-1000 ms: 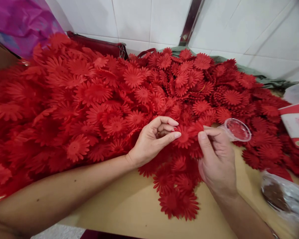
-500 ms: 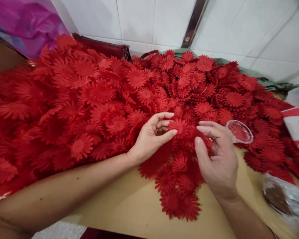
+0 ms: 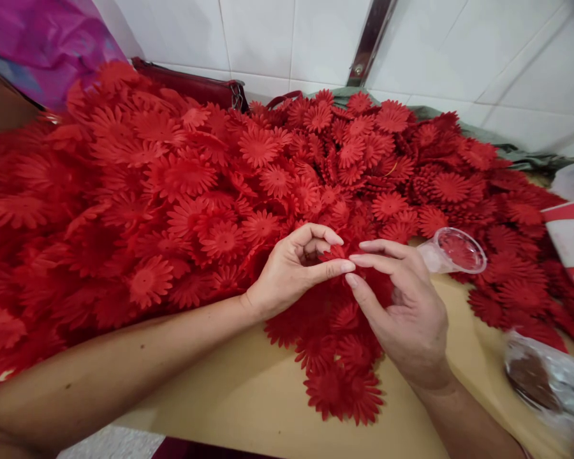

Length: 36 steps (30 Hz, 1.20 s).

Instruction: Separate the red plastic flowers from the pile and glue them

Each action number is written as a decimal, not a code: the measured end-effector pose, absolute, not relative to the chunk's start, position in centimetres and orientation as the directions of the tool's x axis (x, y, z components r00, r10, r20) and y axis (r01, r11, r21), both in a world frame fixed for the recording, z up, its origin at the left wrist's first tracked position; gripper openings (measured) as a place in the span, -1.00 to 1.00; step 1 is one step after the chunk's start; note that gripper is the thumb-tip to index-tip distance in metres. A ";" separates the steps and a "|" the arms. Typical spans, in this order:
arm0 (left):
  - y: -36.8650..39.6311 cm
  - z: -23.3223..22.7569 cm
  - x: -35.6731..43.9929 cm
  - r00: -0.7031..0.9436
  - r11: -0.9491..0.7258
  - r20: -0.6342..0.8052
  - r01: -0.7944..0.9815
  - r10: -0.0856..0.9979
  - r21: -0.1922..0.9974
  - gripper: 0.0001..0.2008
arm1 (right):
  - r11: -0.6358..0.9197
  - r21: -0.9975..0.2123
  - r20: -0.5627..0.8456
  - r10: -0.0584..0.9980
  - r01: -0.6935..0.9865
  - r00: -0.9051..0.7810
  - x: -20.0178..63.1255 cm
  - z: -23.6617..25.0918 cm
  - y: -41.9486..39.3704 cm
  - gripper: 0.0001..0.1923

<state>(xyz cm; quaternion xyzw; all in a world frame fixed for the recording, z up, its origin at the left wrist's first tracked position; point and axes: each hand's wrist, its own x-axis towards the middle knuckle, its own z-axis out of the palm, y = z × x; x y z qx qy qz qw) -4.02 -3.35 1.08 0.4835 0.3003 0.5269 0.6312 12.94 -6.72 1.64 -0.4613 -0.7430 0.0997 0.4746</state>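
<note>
My left hand is closed in a pinch on a red artificial flower, held between thumb and fingers. Much of that flower is hidden by the fingertips. My right hand comes up close on the other side, its fingertips touching or nearly touching the left thumb. Its thumb and fingers stay slightly apart, and I see nothing between them. Below both hands, several loose red flowers lie on the tan tabletop. A large pile of similar red flowers spreads behind and to the left.
A clear plastic cup lies tipped beside my right hand. At the right are a red-and-white box and a clear plastic bag with something brown. A dark red purse sits by the tiled wall, near a purple bag.
My hands have come together. The right hand moved left to the left thumb, and the flower in my left hand is now more covered. The view has shifted slightly.
</note>
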 end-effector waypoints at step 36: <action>-2.8 0.7 -4.3 0.212 0.005 0.079 -0.367 0.974 0.930 -0.64 | 0.542 -0.502 0.677 0.731 0.674 -0.083 13.2 1.4 -6.3 -0.70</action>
